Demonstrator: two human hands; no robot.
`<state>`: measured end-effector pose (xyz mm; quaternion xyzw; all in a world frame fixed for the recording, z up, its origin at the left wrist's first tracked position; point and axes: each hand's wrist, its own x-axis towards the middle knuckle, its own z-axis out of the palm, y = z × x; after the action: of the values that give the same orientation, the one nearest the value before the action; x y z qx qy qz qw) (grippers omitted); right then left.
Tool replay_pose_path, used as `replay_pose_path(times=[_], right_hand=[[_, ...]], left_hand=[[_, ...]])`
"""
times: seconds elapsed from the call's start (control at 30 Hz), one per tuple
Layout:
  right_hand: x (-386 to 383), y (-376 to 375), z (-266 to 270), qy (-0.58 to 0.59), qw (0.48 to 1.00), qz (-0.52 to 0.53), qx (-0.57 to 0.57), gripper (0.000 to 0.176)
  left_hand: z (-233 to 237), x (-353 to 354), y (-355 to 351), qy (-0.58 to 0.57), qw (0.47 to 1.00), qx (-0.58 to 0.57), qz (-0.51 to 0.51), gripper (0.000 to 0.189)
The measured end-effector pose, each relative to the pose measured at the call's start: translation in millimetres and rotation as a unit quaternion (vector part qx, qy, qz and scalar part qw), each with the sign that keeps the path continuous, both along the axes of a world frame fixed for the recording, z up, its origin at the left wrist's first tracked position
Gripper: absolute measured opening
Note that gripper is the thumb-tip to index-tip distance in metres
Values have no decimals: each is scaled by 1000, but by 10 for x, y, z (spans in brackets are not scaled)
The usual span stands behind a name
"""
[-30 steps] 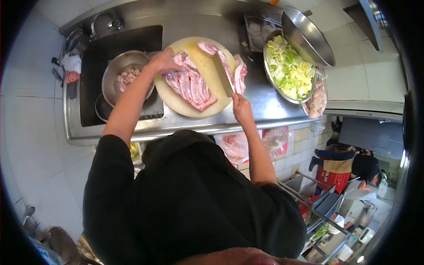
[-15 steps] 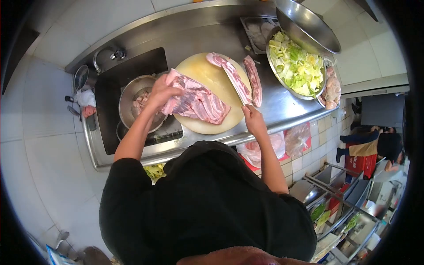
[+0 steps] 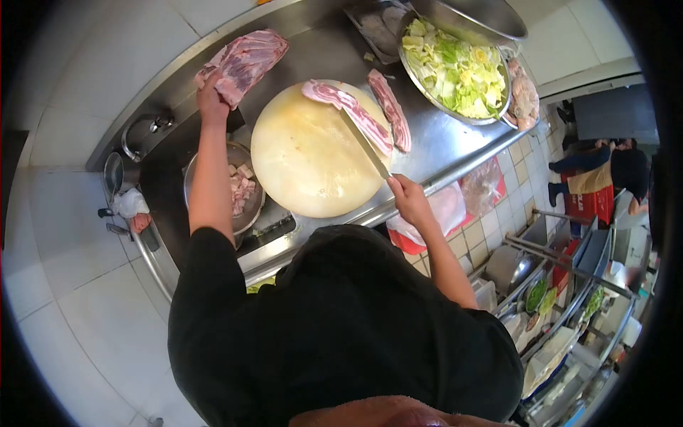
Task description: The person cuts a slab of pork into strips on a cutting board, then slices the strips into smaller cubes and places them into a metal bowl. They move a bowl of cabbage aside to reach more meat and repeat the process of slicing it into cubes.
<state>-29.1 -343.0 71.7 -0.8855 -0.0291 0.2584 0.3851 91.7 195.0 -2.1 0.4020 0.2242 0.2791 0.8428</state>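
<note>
My left hand grips a large slab of raw pork belly and holds it up over the back of the steel counter, beyond the sink. My right hand holds a cleaver by its handle, the blade lying across the right side of the round cutting board. A cut strip of pork lies on the board's far right edge beside the blade. A second strip rests on the counter just past the board.
A metal bowl of cubed pork sits in the sink under my left arm. A big bowl of chopped cabbage and a bag of raw meat stand at the right. A person crouches on the floor far right.
My left hand has lifted the pork slab off the cutting board and carried it up and to the back left. The board's middle is now bare. The cleaver hand stayed put.
</note>
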Motion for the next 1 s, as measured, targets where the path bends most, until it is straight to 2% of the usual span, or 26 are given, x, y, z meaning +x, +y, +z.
replay_pose_path(times=[0.03, 0.07, 0.1, 0.17, 0.2, 0.23, 0.27, 0.3, 0.37, 0.43, 0.53, 0.63, 0.73, 0.8, 0.87, 0.97, 1.0], right_hand=[[-77, -55, 36, 27, 1000, -12, 5, 45], [-153, -155, -21, 9, 999, -10, 29, 44], [-214, -225, -7, 31, 999, -20, 28, 44], [-309, -377, 60, 70, 996, -39, 24, 45], [-396, -468, -5, 56, 994, -67, 64, 45], [-444, -557, -50, 68, 991, -84, 80, 44], [-483, -644, -87, 80, 987, -102, 97, 44], [-527, -697, -126, 93, 982, -120, 115, 43], [-569, -726, -245, 72, 970, -158, 170, 37], [-532, -669, -247, 68, 960, -186, 200, 35], [-389, -518, -47, 96, 952, -205, 206, 40], [-353, -519, -96, 71, 961, -177, 200, 41], [-378, -491, -79, 99, 956, -182, 210, 40], [-388, -497, -107, 107, 955, -177, 211, 39], [-393, -457, -148, 109, 963, -172, 178, 42], [-321, -338, -181, 95, 978, -140, 120, 50], [-290, -296, -180, 103, 980, -134, 104, 52]], left_hand=[[-285, 147, 41, 8, 1000, -15, 6, 44], [-608, 292, 88, 42, 999, -1, 22, 53], [-548, 277, -49, 170, 984, 45, 36, 56], [-270, 225, -486, 408, 900, 138, 61, 62], [-593, 262, -280, 442, 876, 189, 24, 72], [-428, 238, -435, 453, 816, 355, 45, 73], [-269, 189, -620, 448, 731, 511, 65, 73], [-133, 169, -852, 428, 621, 651, 84, 74], [-181, 221, -1304, 226, 679, 689, -112, 79], [-43, 201, -1772, 111, 491, 827, -251, 79], [-30, 228, -2068, 120, 455, 840, -269, 68], [138, 199, -2027, 126, 455, 809, -351, 52], [399, -355, -1990, 184, 535, 733, -376, 45], [446, -895, -1956, 227, 560, 700, -381, 49], [339, -1437, -1971, 291, 533, 690, -392, 58], [341, -1939, -2240, 244, 551, 746, -284, 62], [313, -1925, -2376, 210, 573, 763, -214, 66]])
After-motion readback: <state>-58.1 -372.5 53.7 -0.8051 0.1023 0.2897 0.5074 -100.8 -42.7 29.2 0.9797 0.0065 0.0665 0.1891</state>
